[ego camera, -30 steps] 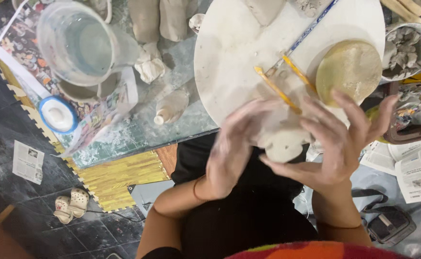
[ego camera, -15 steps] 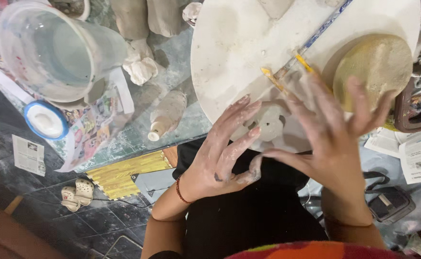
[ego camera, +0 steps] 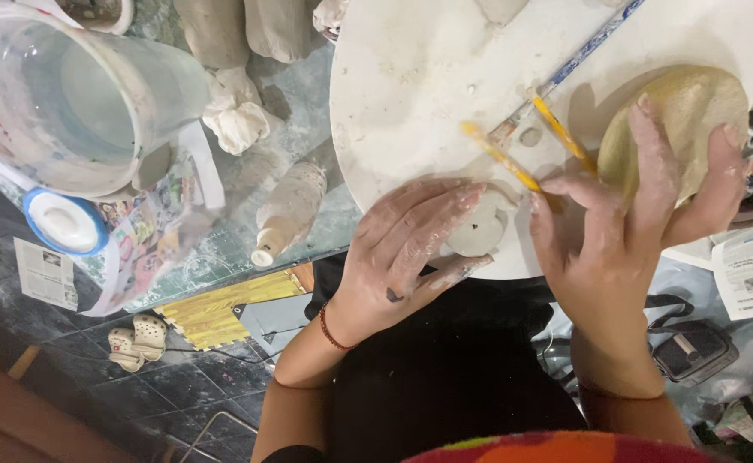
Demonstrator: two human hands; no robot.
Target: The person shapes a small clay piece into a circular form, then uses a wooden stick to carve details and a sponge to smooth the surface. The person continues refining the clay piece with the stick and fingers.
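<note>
Clay piece (ego camera: 477, 231): small, pale, rounded lump with a dark dimple near its middle; it lies at the near edge of the round white board (ego camera: 411, 77), between the two hands.
Left hand (ego camera: 402, 253): fingers loosely spread and slip-coated, curled around the left side of the clay piece; fingertips touch it, thumb passes beneath. Not pinching; closer to cradling.
Right hand (ego camera: 625, 231): open and spread, palm down, just right of the clay piece. Fingertips overlap the yellow sponge (ego camera: 694, 111); whether it presses down cannot be told.
Yellow sticks (ego camera: 557, 129): two thin yellow tools lying crossed-angled on the board, just beyond the clay piece; the nearer one runs under the right hand's forefinger.
Paintbrush (ego camera: 574, 60): blue-patterned handle, slanting across the board toward the sticks.
Surrounding table: a clear water jug (ego camera: 68, 94), a blue-rimmed lid (ego camera: 63, 223), crumpled tissue (ego camera: 237, 120), a clay-smeared bottle (ego camera: 286, 210) on its side, grey clay blocks (ego camera: 239, 26) at the far edge.
Floor: dark tiles, a pair of pale sandals (ego camera: 136, 339), a black bag (ego camera: 694, 351).
Risk, position: the piece sits at the board's very rim, above the lap; a sideways push from either hand could probably slide it off.
Risk, deformation: wet fingers on soft clay may dent or smear the surface if the grip tightens.
Risk, tools: the right hand crosses the nearer stick; a shift of that hand could roll it into the clay piece.
</note>
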